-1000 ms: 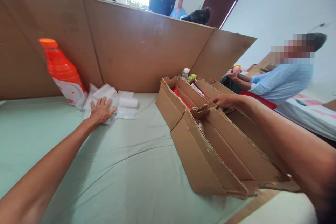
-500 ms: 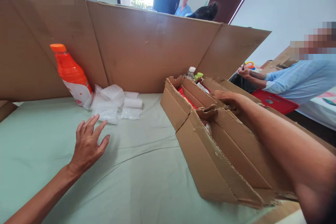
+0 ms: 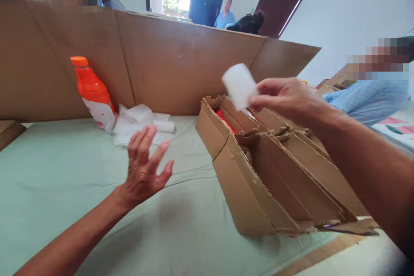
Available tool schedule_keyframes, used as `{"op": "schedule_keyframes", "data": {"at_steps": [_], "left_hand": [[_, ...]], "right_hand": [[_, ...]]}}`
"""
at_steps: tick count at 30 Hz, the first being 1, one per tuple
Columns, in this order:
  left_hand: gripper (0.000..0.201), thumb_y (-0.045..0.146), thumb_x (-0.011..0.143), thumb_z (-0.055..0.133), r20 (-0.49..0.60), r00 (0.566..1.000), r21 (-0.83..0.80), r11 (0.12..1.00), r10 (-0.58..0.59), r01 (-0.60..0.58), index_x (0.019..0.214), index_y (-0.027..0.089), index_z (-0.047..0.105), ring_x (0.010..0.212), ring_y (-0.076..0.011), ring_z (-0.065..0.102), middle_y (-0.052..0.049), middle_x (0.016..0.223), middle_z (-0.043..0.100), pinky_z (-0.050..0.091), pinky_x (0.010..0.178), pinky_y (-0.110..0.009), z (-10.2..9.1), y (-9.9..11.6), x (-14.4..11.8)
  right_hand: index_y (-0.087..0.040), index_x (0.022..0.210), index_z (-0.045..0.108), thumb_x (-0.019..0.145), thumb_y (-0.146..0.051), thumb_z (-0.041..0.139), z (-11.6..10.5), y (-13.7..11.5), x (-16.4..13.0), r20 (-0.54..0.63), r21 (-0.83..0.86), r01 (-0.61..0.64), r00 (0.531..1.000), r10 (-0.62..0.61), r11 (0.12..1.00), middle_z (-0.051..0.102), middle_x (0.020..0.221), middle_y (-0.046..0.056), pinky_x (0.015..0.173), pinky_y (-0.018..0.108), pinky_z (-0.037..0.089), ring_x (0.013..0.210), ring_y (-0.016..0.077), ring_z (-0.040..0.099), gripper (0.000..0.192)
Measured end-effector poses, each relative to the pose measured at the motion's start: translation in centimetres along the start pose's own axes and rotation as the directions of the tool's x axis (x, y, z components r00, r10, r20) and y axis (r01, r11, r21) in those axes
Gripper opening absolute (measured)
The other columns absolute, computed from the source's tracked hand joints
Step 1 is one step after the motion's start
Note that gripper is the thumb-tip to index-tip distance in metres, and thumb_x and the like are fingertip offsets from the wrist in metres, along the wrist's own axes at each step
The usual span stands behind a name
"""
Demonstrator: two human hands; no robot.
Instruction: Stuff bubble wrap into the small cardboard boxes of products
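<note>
Between the thumb and fingers of my right hand (image 3: 284, 99) is a small white roll of bubble wrap (image 3: 239, 86), slightly blurred, held above the divided cardboard box (image 3: 252, 194). My left hand (image 3: 147, 166) hovers over the cloth with its fingers spread and nothing in it. Just beyond those fingers lie several pieces of clear bubble wrap (image 3: 137, 116), some folded or rolled. An orange bottle (image 3: 93, 95) with a white label leans beside them. Something red (image 3: 224, 120) shows in one compartment of the box, and a brownish thing sits partly hidden in another.
A tall cardboard panel (image 3: 187, 64) runs along the back of the table, which has a pale green cloth (image 3: 64, 181). A cardboard piece (image 3: 11, 131) lies at the left edge. One person in a blue shirt (image 3: 371, 99) sits at the right; others are behind the panel.
My right hand has come up out of the box, now with the bubble wrap roll in it. My left hand has moved to the right, fingers still spread.
</note>
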State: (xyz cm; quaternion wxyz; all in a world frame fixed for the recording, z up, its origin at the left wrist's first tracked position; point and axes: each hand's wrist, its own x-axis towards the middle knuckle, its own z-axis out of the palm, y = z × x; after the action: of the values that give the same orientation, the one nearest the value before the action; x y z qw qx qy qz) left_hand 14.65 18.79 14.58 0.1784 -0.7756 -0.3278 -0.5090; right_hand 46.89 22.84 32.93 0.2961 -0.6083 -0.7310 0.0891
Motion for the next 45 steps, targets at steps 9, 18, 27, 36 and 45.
{"op": "schedule_keyframes", "data": {"at_steps": [9, 18, 27, 36, 45], "left_hand": [[0.033, 0.007, 0.09, 0.053, 0.068, 0.998, 0.076, 0.997, 0.017, -0.023, 0.117, 0.02, 0.063, 0.097, -0.0201, 0.069, -0.005, 0.102, 0.075, 0.031, 0.119, -0.053, -0.1, -2.9, -0.1], [0.045, 0.008, 0.074, 0.054, 0.377, 0.792, 0.407, 0.854, -0.479, 0.323, 0.114, 0.019, 0.071, 0.136, -0.0363, 0.049, -0.015, 0.134, 0.064, 0.018, 0.12, -0.064, 3.5, -18.8, -1.2], [0.052, 0.018, 0.078, 0.048, 0.475, 0.701, 0.365, 0.844, -0.531, 0.392, 0.127, 0.019, 0.066, 0.136, -0.0339, 0.051, -0.014, 0.151, 0.053, 0.037, 0.112, -0.055, 5.9, -19.6, -9.4], [0.055, 0.03, 0.077, 0.057, 0.326, 0.798, 0.324, 0.853, -0.507, 0.409, 0.13, 0.017, 0.061, 0.138, -0.0365, 0.047, -0.019, 0.149, 0.053, 0.021, 0.12, -0.057, 5.4, -19.3, -9.7], [0.061, 0.044, 0.081, 0.058, 0.069, 0.807, 0.22, 0.798, -0.586, 0.561, 0.135, 0.015, 0.055, 0.139, -0.0364, 0.043, -0.02, 0.152, 0.047, 0.025, 0.118, -0.054, 4.7, -20.0, -9.9]], "right_hand": [[-0.016, 0.115, 0.067, 0.092, -0.044, 0.058, 5.2, 1.1, 0.9, 0.291, 0.172, -0.005, 0.956, -0.046, 0.985, 0.072, 0.086, 0.005, 0.072, 0.031, 0.049, 0.075, 0.016, 0.064, 0.038], [-0.012, 0.095, 0.076, 0.082, -0.024, 0.063, 6.0, 8.2, 5.1, 0.509, -0.293, -0.139, 0.815, 0.278, 0.946, 0.073, 0.08, 0.01, 0.068, 0.03, 0.043, 0.07, 0.0165, 0.063, 0.022], [-0.021, 0.096, 0.076, 0.071, -0.033, 0.068, 9.8, 7.6, 6.2, 0.598, -0.336, -0.009, 0.77, 0.221, 0.942, 0.073, 0.08, 0.001, 0.066, 0.028, 0.049, 0.073, 0.0207, 0.067, 0.028], [-0.009, 0.099, 0.073, 0.087, -0.022, 0.067, 3.6, 3.6, 6.1, -0.048, -0.33, -0.249, 0.968, 0.247, 0.911, 0.072, 0.082, 0.011, 0.064, 0.032, 0.045, 0.064, 0.0135, 0.057, 0.018], [-0.009, 0.105, 0.074, 0.085, -0.024, 0.068, 11.5, -8.3, 9.2, -0.134, -0.114, -0.005, 0.991, -0.01, 0.994, 0.074, 0.09, 0.009, 0.071, 0.033, 0.051, 0.073, 0.0147, 0.064, 0.026]]}}
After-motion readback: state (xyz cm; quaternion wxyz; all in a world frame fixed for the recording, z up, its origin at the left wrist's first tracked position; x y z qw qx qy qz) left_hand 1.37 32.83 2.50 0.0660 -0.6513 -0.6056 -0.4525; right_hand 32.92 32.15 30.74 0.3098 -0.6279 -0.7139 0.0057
